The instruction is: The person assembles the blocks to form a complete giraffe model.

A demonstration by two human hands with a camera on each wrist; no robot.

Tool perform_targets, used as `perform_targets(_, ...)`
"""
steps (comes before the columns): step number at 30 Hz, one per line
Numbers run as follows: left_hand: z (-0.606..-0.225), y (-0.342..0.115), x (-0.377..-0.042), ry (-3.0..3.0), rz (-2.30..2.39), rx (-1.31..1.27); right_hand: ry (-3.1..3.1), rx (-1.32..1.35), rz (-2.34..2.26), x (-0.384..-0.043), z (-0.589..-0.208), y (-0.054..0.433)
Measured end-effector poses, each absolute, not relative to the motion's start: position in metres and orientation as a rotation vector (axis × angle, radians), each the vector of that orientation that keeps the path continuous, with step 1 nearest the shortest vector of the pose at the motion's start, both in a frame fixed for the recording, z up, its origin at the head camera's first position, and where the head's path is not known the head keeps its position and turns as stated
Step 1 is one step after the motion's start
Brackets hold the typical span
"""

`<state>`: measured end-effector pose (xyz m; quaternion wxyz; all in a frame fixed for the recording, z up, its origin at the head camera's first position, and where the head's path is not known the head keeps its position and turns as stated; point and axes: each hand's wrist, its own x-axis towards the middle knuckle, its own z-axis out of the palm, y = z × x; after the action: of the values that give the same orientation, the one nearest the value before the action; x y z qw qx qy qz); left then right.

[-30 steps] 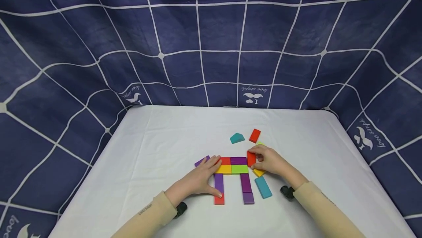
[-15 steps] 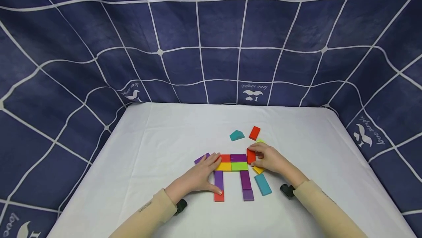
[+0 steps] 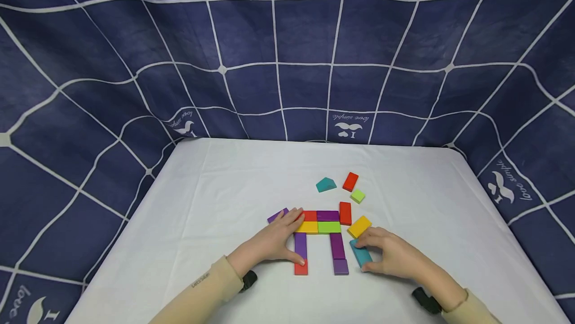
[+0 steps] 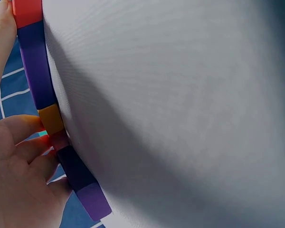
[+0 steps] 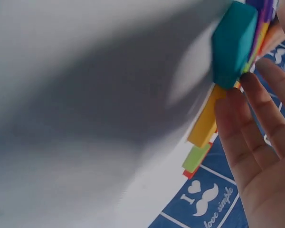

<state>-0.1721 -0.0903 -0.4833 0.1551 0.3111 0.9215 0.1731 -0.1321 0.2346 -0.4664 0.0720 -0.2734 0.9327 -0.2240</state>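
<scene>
On the white table lies a flat arrangement of coloured blocks: a red block and a purple block (image 3: 328,215) above a yellow block (image 3: 308,227) and a green block (image 3: 329,227), with two legs below. My left hand (image 3: 273,241) rests over its left side, fingers extended, thumb on the red block (image 3: 301,268) of the left leg. My right hand (image 3: 393,254) is at the teal block (image 3: 361,253) right of the arrangement, fingertips at its far end and thumb at its near end. A red block (image 3: 345,213) stands beside the arrangement's upper right corner, near no hand.
Loose blocks lie to the right and behind: a yellow block (image 3: 359,226), a small green block (image 3: 358,195), a red block (image 3: 350,181) and a teal angled block (image 3: 326,184). A tilted purple block (image 3: 277,215) sits by the left fingers. Blue grid-patterned cloth (image 3: 296,39) surrounds the table.
My right hand has let go of the red block at the upper right corner and moved toward me to the teal block. The left hand has stayed in place.
</scene>
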Motion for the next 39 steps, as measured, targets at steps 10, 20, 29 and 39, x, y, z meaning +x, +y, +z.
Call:
perform_targets(10, -0.485, -0.089, -0.173, 2.648, 0.484, 0.886, 2.863, -0.909, -0.569, -0.126, -0.475, 0.231)
perform_targets(20, -0.486, -0.09, -0.173, 2.646, 0.476, 0.89, 2.85, -0.852, -0.541, -0.123, -0.477, 0.228)
perform_targets(29, -0.484, -0.09, -0.174, 2.653, 0.47, 0.898, 2.791, -0.819, -0.632, -0.123, -0.476, 0.225)
perform_targets(39, -0.484, -0.09, -0.171, 2.639, 0.498, 0.878, 2.751, -0.767, -0.737, -0.137, -0.463, 0.222)
